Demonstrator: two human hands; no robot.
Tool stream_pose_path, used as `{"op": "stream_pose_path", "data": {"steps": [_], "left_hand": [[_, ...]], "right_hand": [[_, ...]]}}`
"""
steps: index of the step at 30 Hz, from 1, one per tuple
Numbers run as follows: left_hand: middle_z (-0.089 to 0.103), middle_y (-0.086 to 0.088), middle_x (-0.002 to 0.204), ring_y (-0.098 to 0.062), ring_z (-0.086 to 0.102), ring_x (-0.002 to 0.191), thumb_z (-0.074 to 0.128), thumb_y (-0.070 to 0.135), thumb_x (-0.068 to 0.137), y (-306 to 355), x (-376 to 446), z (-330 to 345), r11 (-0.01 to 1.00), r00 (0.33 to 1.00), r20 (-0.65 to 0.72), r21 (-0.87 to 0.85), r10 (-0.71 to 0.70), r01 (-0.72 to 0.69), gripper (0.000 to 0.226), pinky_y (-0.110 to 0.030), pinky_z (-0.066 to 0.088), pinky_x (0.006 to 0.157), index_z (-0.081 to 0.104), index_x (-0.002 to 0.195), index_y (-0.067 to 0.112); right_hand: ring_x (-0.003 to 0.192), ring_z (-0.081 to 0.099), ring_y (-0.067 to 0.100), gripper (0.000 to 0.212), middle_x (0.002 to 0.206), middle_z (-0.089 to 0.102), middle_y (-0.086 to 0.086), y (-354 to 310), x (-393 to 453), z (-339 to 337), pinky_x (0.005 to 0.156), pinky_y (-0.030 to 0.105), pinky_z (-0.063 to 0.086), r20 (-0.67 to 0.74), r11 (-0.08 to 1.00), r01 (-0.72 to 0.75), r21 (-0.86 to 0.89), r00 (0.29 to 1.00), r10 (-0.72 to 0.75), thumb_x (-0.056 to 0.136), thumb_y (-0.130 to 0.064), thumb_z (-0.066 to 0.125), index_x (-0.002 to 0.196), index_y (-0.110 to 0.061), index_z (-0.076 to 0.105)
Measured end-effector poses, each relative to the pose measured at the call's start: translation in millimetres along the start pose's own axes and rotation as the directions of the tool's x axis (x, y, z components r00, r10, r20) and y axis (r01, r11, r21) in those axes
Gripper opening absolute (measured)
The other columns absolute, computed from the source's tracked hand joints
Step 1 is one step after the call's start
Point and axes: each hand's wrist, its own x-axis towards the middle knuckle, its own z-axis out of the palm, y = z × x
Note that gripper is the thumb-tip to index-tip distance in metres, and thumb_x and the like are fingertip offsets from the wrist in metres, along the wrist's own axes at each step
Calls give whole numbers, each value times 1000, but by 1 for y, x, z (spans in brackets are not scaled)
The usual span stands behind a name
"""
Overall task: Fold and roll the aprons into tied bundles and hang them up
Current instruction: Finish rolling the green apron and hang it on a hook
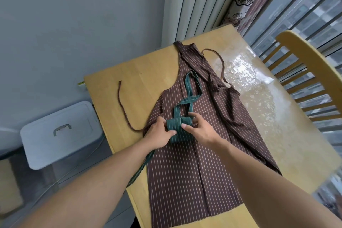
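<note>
Both hands, left hand (pixel 160 134) and right hand (pixel 199 129), grip the green bundle (pixel 178 130), seemingly tied; it rests on the brown apron (pixel 194 172).

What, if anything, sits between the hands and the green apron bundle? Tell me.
Nothing visible. The left hand and right hand both already grip the green apron bundle, which lies on top of the brown apron spread on the table. No hanging spot is in view.
</note>
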Motion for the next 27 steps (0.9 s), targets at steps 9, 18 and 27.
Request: {"op": "stream_pose_path", "data": {"steps": [9, 18, 27], "left_hand": [[56, -4, 137, -27, 60, 119, 76, 36, 90, 26, 20, -18, 987, 1000, -12, 161, -26, 27, 52, -34, 51, 94, 55, 136, 22], [73, -12, 123, -24, 68, 115, 66, 11, 97, 30, 16, -23, 788, 909, 402, -521, -110, 327, 36, -41, 53, 105, 62, 133, 5], [66, -15, 135, -29, 61, 128, 74, 18, 89, 71, -42, -42, 741, 782, 581, -623, 225, 250, 53, -43, 45, 113, 56, 138, 15]], "right_hand": [[90, 58, 14, 72, 106, 57, -3, -14, 19, 2, 66, 23, 48, -117, 960, -269, -83, 959, 259, 84, -56, 76, 135, -14, 47], [88, 75, 25, 52, 101, 74, 9, -31, 13, 7, 76, 41, 64, -29, 734, -395, 553, 871, 491, 80, -39, 86, 114, -8, 63], [92, 76, 23, 49, 107, 76, 12, -65, -41, -70, 76, 33, 61, 172, 906, -281, 317, 956, 237, 81, -22, 86, 120, -9, 59]]}}
